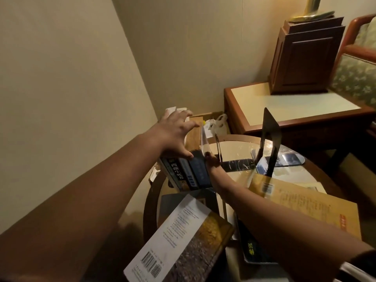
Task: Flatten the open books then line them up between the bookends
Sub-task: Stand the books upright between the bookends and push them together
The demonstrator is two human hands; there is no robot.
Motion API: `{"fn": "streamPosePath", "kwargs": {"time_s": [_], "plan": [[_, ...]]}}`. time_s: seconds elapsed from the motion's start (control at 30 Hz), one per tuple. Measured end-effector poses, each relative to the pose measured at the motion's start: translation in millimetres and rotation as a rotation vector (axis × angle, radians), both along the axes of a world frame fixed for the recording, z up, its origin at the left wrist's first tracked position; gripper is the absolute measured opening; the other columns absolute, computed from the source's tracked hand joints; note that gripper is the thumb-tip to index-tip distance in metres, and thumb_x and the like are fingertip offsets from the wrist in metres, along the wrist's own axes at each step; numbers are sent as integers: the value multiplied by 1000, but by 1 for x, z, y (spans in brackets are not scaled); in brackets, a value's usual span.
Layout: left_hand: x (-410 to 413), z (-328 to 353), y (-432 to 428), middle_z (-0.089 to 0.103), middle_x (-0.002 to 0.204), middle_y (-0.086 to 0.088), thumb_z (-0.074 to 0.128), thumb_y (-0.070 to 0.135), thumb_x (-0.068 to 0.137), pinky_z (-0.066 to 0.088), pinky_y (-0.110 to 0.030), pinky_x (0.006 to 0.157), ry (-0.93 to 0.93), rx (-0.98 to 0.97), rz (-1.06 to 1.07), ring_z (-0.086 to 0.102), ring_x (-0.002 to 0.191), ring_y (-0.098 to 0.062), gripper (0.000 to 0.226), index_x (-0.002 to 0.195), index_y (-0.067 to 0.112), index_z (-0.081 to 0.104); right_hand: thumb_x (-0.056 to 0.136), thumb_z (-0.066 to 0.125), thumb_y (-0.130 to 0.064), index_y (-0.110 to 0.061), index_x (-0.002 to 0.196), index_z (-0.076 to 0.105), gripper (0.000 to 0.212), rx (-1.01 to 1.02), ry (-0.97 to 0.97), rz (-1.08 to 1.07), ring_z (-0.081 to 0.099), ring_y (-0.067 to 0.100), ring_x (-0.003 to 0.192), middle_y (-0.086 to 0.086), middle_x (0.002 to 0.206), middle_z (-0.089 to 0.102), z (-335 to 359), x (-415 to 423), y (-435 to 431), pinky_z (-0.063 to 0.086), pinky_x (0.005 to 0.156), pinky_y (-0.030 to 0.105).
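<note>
A row of upright books [186, 173] stands at the far left of the round glass table [240, 151], spines toward me. My left hand [176, 135] spreads over the top of the row, thumb on a dark spine. My right hand [212, 161] presses against the row's right side, mostly hidden behind the books. A black bookend [269, 139] stands upright to the right; a thin second bookend [218, 148] stands just beside my right hand. A white and yellow book [183, 239], a yellow book [309, 202] and a dark book [252, 247] lie on the table nearer me.
A wooden side table [295, 104] with a dark wood box [305, 55] stands at the back right, next to an upholstered chair [358, 64]. A cardboard box [211, 119] with a plastic bag sits on the floor behind the round table. A wall runs along the left.
</note>
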State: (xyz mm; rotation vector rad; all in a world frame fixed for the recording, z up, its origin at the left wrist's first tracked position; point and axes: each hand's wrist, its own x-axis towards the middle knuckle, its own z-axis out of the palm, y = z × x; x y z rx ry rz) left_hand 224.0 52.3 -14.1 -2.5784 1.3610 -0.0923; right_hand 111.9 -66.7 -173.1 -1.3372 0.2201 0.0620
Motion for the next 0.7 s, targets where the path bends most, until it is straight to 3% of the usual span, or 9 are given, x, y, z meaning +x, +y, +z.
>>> {"fn": "streamPosePath", "kwargs": {"time_s": [0.17,0.47,0.57,0.7], "plan": [[-5,-9,-18,26,160,4,67,73,69,13,-50,119,45,120,-38,21,148,-21,97,151,39,26,100,38,-50,-26,142,39,49,3,-39,-13,60,21,112,5,128,57,0,-3,-2,55,74,27],[-3,-12,-13,40,152,7,71,58,73,24,-47,114,44,36,-53,39,136,-20,74,140,42,44,100,42,-49,-25,136,45,43,-46,-15,67,57,26,120,6,129,57,-3,-9,-10,53,93,40],[-2,-13,-12,41,151,8,72,58,70,24,-47,114,64,26,-34,39,136,-20,74,138,44,46,102,44,-41,-23,140,41,43,-103,26,82,56,19,115,7,131,53,-3,-19,-14,53,86,32],[-8,-10,-14,42,151,7,73,59,71,23,-48,114,57,39,-5,39,136,-21,76,139,42,45,105,42,-34,-19,142,42,40,-361,63,137,52,12,113,-10,118,52,8,-45,-23,44,75,18]]}}
